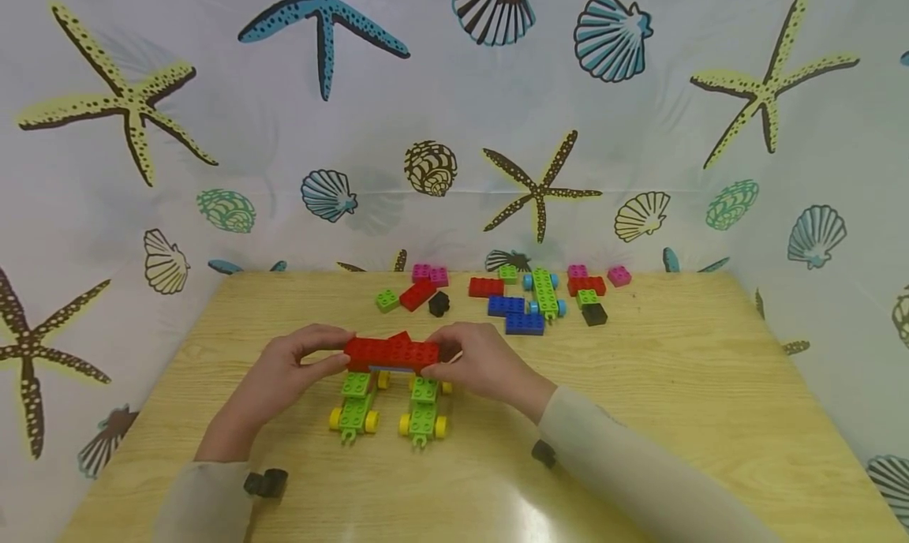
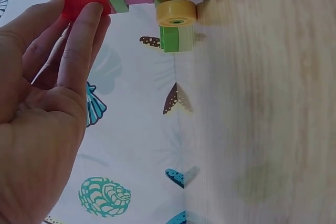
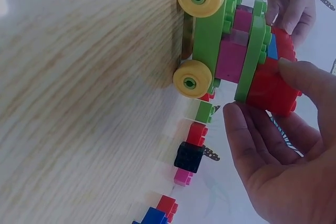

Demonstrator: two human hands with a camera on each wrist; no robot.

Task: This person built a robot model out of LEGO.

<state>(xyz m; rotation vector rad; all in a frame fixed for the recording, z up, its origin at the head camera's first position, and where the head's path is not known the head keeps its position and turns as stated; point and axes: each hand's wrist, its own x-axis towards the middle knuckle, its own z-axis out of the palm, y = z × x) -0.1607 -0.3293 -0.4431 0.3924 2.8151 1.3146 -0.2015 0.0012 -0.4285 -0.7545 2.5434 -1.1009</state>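
A long red brick row [image 1: 390, 355] lies across two green wheeled bases, the left one [image 1: 353, 417] and the right one [image 1: 423, 421], both on yellow wheels. My left hand [image 1: 291, 365] pinches the row's left end between thumb and fingers. At the right end, my right hand [image 1: 486, 361] grips the red brick [image 3: 270, 90] from its side. A strip of blue [image 3: 272, 48] shows under the red. Below it, a green plate [image 3: 252, 59] rests on a pink brick [image 3: 232, 59], which stands on the wheeled base. Another red piece [image 1: 400, 338] pokes up behind the row.
Loose bricks lie along the table's back: blue bricks [image 1: 524, 323], a red brick [image 1: 417, 294], a black piece [image 1: 439, 304], pink bricks [image 1: 429, 275]. Among them stands a green base with light blue wheels [image 1: 545, 294]. A patterned cloth [image 1: 454, 219] hangs behind the table [image 1: 675, 385].
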